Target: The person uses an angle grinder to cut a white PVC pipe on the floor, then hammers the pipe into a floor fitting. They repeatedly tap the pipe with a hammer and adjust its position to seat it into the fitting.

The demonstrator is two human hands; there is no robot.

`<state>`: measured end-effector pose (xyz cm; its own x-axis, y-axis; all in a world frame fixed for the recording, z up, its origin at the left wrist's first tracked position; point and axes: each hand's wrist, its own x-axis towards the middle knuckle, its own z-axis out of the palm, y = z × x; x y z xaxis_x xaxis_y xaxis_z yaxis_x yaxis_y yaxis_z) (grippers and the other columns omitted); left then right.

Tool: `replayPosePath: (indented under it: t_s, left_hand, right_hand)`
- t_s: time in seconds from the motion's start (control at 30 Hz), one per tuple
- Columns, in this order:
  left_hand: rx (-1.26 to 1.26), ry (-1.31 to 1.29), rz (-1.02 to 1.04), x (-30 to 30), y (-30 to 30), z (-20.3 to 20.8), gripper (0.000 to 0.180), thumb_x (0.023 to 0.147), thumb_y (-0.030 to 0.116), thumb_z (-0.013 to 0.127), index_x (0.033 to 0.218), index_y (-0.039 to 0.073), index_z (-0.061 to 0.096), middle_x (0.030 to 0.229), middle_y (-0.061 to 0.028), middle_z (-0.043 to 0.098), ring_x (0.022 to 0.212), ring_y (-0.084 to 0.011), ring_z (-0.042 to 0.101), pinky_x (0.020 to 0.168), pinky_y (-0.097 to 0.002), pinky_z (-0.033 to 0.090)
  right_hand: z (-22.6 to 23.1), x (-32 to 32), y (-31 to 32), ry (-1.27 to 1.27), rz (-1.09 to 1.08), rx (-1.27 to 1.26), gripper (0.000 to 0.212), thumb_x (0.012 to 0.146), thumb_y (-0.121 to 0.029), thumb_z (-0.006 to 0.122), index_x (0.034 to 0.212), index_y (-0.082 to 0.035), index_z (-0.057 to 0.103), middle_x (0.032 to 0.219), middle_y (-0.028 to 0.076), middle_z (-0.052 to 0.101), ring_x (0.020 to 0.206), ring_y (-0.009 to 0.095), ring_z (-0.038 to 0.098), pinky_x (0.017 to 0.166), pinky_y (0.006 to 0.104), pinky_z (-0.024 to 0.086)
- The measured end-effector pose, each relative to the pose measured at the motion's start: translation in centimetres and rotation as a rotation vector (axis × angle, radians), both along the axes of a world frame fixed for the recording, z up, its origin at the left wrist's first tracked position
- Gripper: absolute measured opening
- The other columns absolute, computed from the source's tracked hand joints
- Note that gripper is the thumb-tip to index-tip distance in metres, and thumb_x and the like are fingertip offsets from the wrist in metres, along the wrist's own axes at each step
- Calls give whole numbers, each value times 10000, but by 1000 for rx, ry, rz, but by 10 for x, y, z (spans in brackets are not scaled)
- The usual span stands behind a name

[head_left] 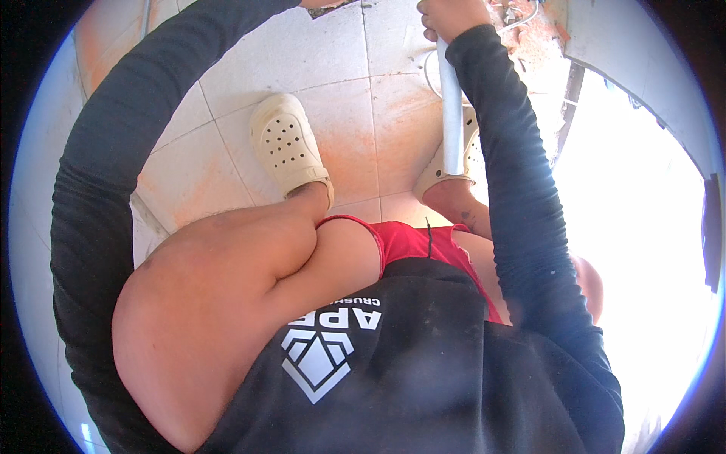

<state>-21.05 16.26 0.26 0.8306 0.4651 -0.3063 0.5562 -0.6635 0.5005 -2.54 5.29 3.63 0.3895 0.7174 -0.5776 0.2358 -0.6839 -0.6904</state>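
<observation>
My right hand (456, 18) is at the top edge, its fingers closed round a pale grey rod (451, 113), perhaps a tool's handle. The rod's lower end hangs in front of my right foot's clog; its other end is hidden by the hand or out of the picture. Only a sliver of my left hand (312, 3) shows at the top edge, by a small dark patch, and its fingers are cut off from view. Both arms reach far forward in black sleeves.
Pale floor tiles (227, 87) carry orange dust. Broken rubble (522, 45) and a thin white cable (523, 23) lie at the top right. Beige clogs (283, 140) are on my feet as I squat. A white panel (643, 53) stands far right, above a glaring bright area.
</observation>
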Motion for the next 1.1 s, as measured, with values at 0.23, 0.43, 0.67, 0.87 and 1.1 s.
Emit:
replayPosePath:
  t_s: [0.23, 0.43, 0.67, 0.87, 1.1]
  left_hand:
    - [7, 140, 27, 5, 1, 2, 219, 901, 217, 607, 940, 57, 751, 870, -236, 736, 847, -414, 734, 761, -529, 562]
    - [-24, 131, 55, 4, 1, 3, 216, 886, 216, 614, 942, 61, 753, 874, -237, 738, 849, -408, 738, 762, -523, 566]
    - [-11, 88, 35, 1, -3, 3, 210, 908, 203, 604, 953, 50, 741, 840, -229, 733, 828, -415, 732, 758, -526, 561]
    - [39, -156, 76, -16, -18, 6, 227, 947, 214, 613, 1043, 31, 706, 1019, -241, 716, 980, -422, 696, 848, -529, 532]
    - [-25, -132, 107, -25, -21, 3, 233, 952, 198, 613, 1087, 24, 688, 1049, -236, 704, 1000, -434, 677, 866, -519, 527]
  right_hand:
    - [-1, -1, -3, 56, 66, -43, 511, 1053, -502, 503, 913, -19, 590, 580, 29, 488, 409, 161, 479, 389, 356, 431]
    - [-2, 0, -4, 78, 31, -22, 525, 1056, -511, 492, 913, -16, 588, 588, 40, 506, 416, 169, 501, 389, 361, 431]
    - [-2, -6, -9, 58, 46, -7, 520, 1054, -512, 497, 897, -23, 583, 580, 44, 505, 418, 179, 513, 390, 366, 441]
    - [10, 5, -10, 34, 71, -50, 544, 1046, -539, 515, 930, -13, 590, 583, 31, 494, 417, 154, 491, 389, 340, 426]
    - [15, 6, -22, 118, -47, -47, 542, 1046, -530, 525, 974, 2, 596, 598, 26, 489, 418, 137, 469, 389, 328, 405]
